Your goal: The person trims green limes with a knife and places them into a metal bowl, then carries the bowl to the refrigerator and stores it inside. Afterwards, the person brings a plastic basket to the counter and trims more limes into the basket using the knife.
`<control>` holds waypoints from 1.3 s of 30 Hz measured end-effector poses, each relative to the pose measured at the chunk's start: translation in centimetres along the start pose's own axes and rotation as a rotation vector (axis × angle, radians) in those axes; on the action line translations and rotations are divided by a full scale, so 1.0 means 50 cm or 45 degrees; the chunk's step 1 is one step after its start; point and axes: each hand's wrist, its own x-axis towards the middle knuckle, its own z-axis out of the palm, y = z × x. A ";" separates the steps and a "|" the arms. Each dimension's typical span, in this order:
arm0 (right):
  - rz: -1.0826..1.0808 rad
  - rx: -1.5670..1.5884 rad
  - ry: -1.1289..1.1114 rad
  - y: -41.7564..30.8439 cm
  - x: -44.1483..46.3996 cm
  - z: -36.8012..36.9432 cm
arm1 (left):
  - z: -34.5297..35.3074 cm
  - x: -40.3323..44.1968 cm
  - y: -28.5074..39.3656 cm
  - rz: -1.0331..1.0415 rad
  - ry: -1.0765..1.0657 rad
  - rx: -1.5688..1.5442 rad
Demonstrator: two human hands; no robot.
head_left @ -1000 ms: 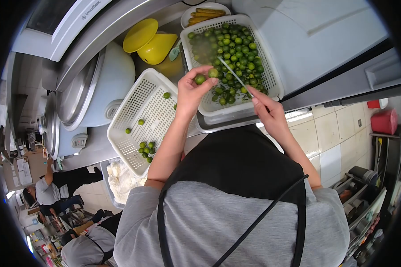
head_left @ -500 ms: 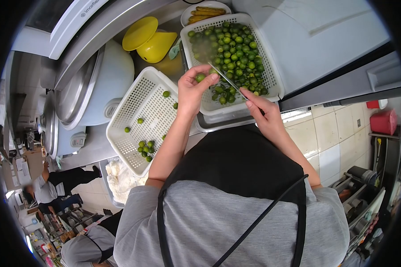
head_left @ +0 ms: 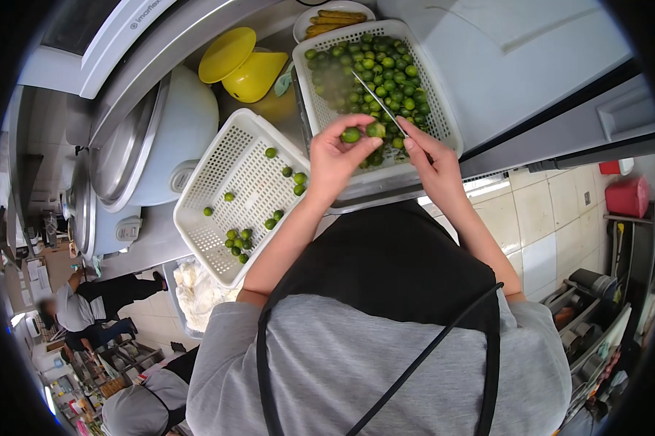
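My left hand [head_left: 335, 156] is closed around two small green limes. One lime [head_left: 375, 129] is pinched at the fingertips and shows a paler patch on top; the other lime [head_left: 351, 135] sits nearer the palm. In my right hand [head_left: 433, 156] is a knife [head_left: 375, 96], its thin blade pointing up and to the left, apart from the pinched lime. Both hands are over the near edge of a white perforated basket [head_left: 444, 120] heaped with limes. To the left, a second white basket [head_left: 218, 174] holds several scattered limes.
A yellow scoop-shaped vessel [head_left: 258, 76] and a plate of long yellow-brown pieces [head_left: 335, 22] stand behind the baskets. Large lidded pots [head_left: 189, 116] are at the left. A tub with whitish contents [head_left: 197, 298] lies below the left basket. Other people [head_left: 142, 407] are at lower left.
My left hand has shifted right and slightly toward me with the limes. The knife blade, earlier close against the pinched lime, is now raised away from it, and my right hand has turned.
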 end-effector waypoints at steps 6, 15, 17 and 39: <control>0.008 0.163 -0.045 -0.014 -0.026 -0.009 | -0.017 0.007 0.009 0.194 0.144 0.171; -0.171 0.020 -0.071 -0.019 -0.048 -0.001 | -0.037 0.024 -0.006 0.108 0.237 0.074; -0.191 0.000 -0.047 -0.023 -0.038 0.002 | -0.029 0.019 -0.006 0.063 0.209 0.074; -0.055 -0.155 -0.298 0.019 -0.024 -0.009 | -0.291 0.009 -0.005 0.099 0.276 1.422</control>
